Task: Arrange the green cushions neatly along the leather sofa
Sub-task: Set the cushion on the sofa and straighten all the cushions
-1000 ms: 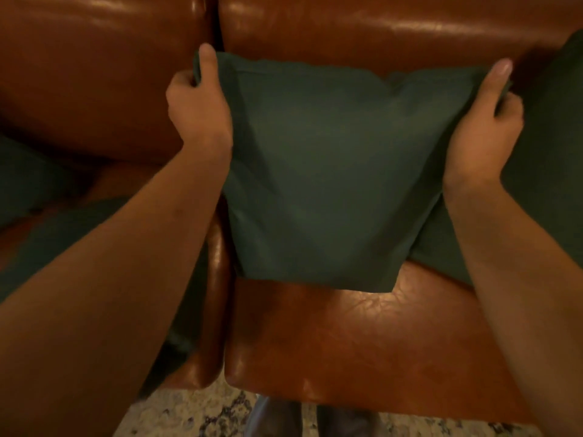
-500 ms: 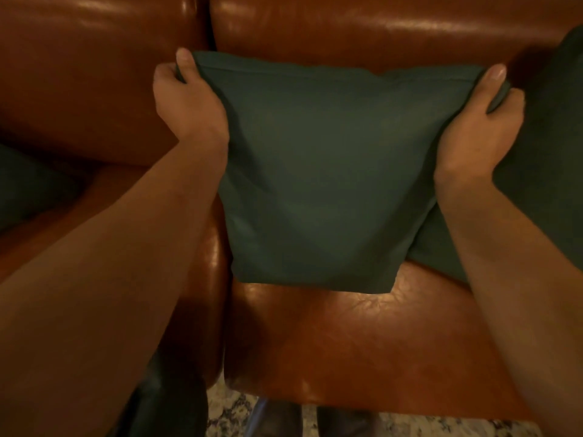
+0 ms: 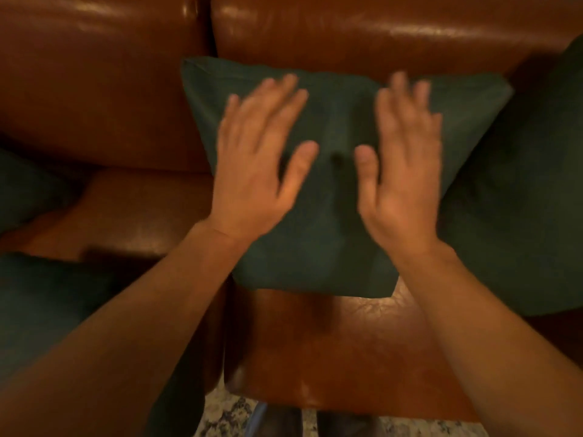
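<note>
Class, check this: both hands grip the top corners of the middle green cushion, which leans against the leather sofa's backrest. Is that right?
Not quite. In the head view the left hand and right hand are open over the front of the middle green cushion, not gripping its corners. It does lean against the leather sofa backrest.

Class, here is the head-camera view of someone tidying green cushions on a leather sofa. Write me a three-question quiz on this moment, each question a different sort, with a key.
1. True or false: both hands grip the top corners of the middle cushion.
2. Multiple choice: the middle cushion leans against A) the rug, B) the sofa backrest, C) the person's lap.
3. Fill in: a second green cushion sits to the ____ of the middle one.

Key
1. False: the left hand and right hand are open, fingers spread over its face; blur hides whether they touch.
2. B
3. right
</note>
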The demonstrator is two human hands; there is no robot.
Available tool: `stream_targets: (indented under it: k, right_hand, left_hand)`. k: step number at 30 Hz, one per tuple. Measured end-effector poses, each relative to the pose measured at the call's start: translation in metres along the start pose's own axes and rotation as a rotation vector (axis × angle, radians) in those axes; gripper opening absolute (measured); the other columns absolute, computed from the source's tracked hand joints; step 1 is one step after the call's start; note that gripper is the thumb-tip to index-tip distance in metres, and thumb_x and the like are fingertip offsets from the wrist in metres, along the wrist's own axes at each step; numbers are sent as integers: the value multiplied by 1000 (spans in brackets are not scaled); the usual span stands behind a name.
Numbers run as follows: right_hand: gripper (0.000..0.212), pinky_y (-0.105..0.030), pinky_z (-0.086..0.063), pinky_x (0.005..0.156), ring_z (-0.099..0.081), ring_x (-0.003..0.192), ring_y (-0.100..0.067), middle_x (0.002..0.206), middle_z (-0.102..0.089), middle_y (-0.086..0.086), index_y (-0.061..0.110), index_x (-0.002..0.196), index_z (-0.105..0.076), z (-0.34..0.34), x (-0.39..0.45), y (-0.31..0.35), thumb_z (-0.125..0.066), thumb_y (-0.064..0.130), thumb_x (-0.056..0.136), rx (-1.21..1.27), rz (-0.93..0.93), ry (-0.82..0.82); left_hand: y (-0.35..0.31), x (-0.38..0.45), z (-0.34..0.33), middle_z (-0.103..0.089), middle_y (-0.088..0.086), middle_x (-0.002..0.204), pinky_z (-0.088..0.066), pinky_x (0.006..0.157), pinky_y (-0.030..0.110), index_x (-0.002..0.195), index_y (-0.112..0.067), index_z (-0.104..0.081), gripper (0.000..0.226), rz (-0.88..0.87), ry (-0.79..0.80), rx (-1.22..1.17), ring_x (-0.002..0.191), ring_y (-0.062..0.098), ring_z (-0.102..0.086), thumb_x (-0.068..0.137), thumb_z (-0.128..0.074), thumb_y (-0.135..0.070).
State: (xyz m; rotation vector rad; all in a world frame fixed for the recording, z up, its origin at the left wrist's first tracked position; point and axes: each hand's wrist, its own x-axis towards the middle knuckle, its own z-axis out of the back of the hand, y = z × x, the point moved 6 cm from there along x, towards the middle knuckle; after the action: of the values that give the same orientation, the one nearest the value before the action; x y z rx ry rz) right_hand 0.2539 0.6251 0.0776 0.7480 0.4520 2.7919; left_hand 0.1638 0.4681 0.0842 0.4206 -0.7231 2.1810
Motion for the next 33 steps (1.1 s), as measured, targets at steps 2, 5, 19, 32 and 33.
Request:
stream_targets:
  k: [2, 5, 19, 32, 33]
  right_hand:
    - [55, -43, -11, 126, -19, 155, -29, 165, -27, -11, 9, 157, -33, -15, 0, 13, -36, 35, 109, -96, 105, 95]
    - [56, -40, -10, 126, -18, 156, -22, 167, -25, -3, 16, 159, -30, -27, 7, 10, -29, 43, 110, -251, 136, 133]
    - [64, -44, -4, 127, -6, 157, -18, 170, -11, 0, 19, 163, -16, -29, 6, -18, -27, 51, 108, -314, 60, 208]
    - [70, -50, -5, 127, -5, 158, -25, 170, -9, -3, 14, 162, -13, -23, -3, -43, -27, 55, 107, -367, -106, 139]
    - [70, -50, -5, 127, -5, 158, -24, 171, -9, -3, 15, 163, -12, -22, -4, -41, -27, 55, 107, -370, -108, 147]
  left_hand:
    - [-2, -2, -19, -35, 10, 161, -16, 124, 52, 152, -8, -41, 61, -64, 146, 84, 152, 26, -27, 106, -40, -47]
    - [28, 5, -32, -23, 7, 166, -10, 126, 47, 159, -12, -28, 73, -20, 216, 238, 155, 23, -17, 104, -33, -60]
    - [38, 3, -26, -12, 11, 169, -6, 127, 48, 161, -10, -15, 78, -34, 228, 274, 157, 24, -8, 104, -34, -60]
    - [50, -1, -44, -8, 5, 170, -8, 125, 49, 162, -24, -15, 80, -20, 303, 308, 157, 21, -5, 99, -29, -71]
    - [49, -1, -42, -7, 5, 170, -9, 125, 49, 162, -24, -14, 80, -18, 312, 303, 157, 21, -5, 99, -29, -71]
